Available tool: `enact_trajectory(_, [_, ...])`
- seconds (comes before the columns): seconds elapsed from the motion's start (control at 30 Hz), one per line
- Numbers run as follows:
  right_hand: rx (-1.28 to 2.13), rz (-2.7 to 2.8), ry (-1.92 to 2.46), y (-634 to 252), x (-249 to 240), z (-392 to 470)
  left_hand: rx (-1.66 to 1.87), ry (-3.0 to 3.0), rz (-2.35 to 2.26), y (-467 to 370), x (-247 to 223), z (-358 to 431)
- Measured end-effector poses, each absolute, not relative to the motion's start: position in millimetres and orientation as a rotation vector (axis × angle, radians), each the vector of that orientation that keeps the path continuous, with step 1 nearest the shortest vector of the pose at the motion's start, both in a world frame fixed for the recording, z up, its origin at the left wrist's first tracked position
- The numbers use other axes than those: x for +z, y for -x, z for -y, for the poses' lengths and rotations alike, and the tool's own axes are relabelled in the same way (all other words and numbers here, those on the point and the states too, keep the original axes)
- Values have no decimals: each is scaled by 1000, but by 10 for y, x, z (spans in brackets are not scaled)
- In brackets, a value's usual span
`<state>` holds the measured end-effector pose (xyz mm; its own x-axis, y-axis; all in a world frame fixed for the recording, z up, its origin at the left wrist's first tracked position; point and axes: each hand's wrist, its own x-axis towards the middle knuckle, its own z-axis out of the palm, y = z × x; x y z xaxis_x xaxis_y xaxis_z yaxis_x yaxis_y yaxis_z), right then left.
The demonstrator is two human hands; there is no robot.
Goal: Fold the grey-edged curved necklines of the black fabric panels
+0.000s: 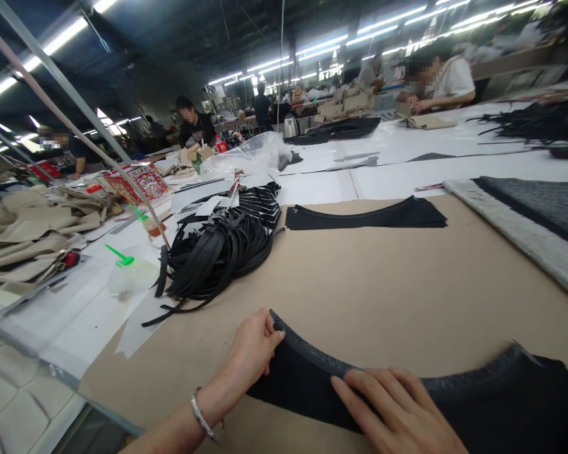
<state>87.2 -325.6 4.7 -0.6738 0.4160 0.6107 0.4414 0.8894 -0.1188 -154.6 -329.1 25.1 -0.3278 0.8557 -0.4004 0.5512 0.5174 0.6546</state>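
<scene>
A curved black fabric or leather piece lies across the front of the brown sheet, with a grey fuzzy strip along its concave upper edge. My left hand pinches the piece's left corner between thumb and fingers; a silver bracelet circles that wrist. Flat on the middle of the same piece rests my right hand, fingers stretched out over the edge strip. The right end of the piece lifts slightly and looks blurred. Farther back sits a neat stack of similar curved black pieces.
A bundle of black strips lies at left, near a green-tipped glue bottle and a slanting pole. At right stands a pale board bearing grey-black material. Co-workers sit at farther tables, and beige pieces pile up at far left.
</scene>
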Motion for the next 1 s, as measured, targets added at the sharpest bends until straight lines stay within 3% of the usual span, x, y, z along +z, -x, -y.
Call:
enact_trajectory(0.2, [-45, 2512, 641, -188, 79, 3194, 634, -1275, -2167, 1597, 210, 3315])
enact_trajectory(0.4, [-129, 2514, 752, -66, -97, 3230, 722, -1386, -2125, 1667, 168, 3387])
enact_trajectory(0.57, [-150, 2454, 814, -23, -84, 3280, 878, -1949, -1921, 1859, 111, 3582])
enact_trajectory(0.73, [-125, 2439, 853, 134, -24, 3196, 688, -2416, -1684, 2042, 33, 3712])
enact_trajectory(1.0, [-96, 2421, 917, 310, -33, 3082, 574, -2535, -1724, 2086, -14, 3738])
